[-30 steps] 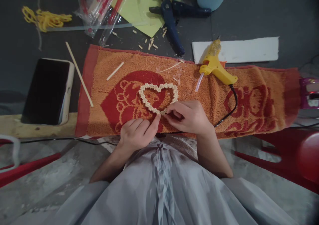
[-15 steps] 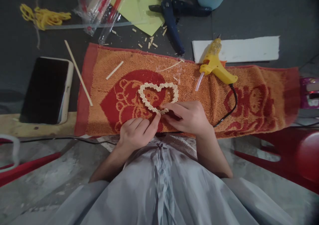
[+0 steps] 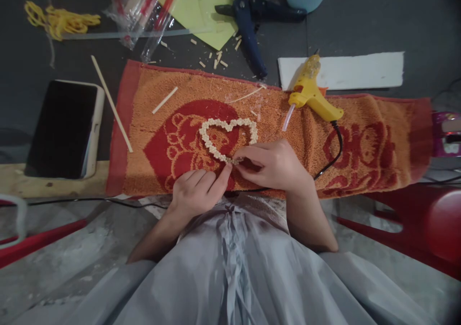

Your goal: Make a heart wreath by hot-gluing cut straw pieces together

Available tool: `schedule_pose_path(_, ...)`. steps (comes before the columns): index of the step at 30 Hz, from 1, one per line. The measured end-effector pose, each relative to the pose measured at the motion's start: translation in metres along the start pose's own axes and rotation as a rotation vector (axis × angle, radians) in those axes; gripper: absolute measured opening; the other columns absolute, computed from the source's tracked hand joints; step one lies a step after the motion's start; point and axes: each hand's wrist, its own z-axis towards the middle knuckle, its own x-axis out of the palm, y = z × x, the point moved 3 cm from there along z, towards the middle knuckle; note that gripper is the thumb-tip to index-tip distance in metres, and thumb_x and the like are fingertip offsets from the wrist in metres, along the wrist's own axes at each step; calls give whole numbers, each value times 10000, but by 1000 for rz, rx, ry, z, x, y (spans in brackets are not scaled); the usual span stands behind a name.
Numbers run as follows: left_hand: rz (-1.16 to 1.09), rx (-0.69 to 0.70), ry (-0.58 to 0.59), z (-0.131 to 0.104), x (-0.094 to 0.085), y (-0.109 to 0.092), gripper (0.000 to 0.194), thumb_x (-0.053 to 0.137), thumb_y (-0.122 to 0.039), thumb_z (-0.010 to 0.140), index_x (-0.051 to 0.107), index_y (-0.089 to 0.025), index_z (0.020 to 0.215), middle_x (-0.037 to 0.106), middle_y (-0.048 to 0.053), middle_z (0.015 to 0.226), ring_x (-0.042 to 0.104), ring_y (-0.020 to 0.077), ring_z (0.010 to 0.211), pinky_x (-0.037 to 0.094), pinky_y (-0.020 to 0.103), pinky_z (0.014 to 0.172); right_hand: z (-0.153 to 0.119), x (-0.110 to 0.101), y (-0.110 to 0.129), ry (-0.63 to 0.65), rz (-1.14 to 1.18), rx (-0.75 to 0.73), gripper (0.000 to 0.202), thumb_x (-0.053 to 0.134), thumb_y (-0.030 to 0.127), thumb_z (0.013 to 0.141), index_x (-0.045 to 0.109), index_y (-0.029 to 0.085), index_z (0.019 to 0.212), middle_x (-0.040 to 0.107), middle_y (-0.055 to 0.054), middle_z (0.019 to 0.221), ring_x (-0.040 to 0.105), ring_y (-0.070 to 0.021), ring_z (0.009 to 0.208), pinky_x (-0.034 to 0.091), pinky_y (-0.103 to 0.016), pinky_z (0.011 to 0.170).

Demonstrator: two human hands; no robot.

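A pale heart-shaped frame (image 3: 212, 150), made of many small bead-like pieces, lies on an orange and red towel (image 3: 194, 85) with its point towards me. My left hand (image 3: 198, 190) is closed at the heart's lower tip, its index finger pressed against it and the other fingers curled. From the right, my right hand (image 3: 272, 166) pinches the lower right side of the heart near that tip. Its fingers cover part of the frame, and whether a small loose piece is between them is hidden.
A yellow glue gun (image 3: 308, 87) rests across a white strip (image 3: 363, 70), its cord trailing over the towel. Farther back are blue-handled cutters (image 3: 248, 37), small cut bits and plastic packets (image 3: 144, 8). A phone (image 3: 63, 130) and a thin stick (image 3: 111, 104) lie left.
My right hand has shifted slightly, its fingers closing in at the heart's lower tip and wrist moving a little right. My left hand and the heart stay nearly in place.
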Motion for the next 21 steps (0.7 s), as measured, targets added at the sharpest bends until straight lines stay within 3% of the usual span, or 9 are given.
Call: schedule_pose_path(21,-15,-5,-17,-1,0,0,294,618,-171,836,639,-115,1124,452,-60,527,429,107,505,296,284,527,4,-4,3,52,-65,-41,169,559,226,849,717,191,800,716,-1,702,597,-106,595,272,-254,523)
